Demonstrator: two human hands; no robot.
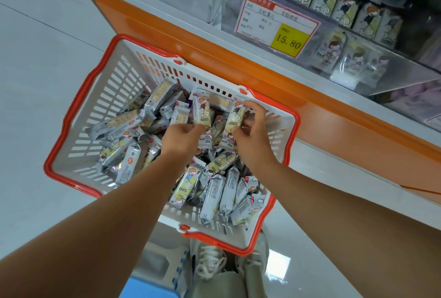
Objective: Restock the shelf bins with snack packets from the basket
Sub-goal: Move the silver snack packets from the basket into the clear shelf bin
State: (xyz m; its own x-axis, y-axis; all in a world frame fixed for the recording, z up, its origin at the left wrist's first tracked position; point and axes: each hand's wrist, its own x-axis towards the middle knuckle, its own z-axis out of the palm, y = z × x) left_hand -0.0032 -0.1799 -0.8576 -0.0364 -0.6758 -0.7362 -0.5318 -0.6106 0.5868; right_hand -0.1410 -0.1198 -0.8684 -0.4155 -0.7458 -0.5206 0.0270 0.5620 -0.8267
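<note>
While the left hand (183, 139) is pinching the left packet (201, 110) and the right hand (254, 136) the right packet (235, 118), shallow holds may be risking drops into the basket (78, 106).

Shelf bin (403, 82) partly beyond right edge, packets (353, 61) seemingly blurred.

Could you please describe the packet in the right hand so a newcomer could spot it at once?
Start at the red-rimmed white basket. Near its far wall the right hand grips one packet. It stands upright with a pale yellow front, unlike the whiter packet that the left hand holds beside it.
</note>
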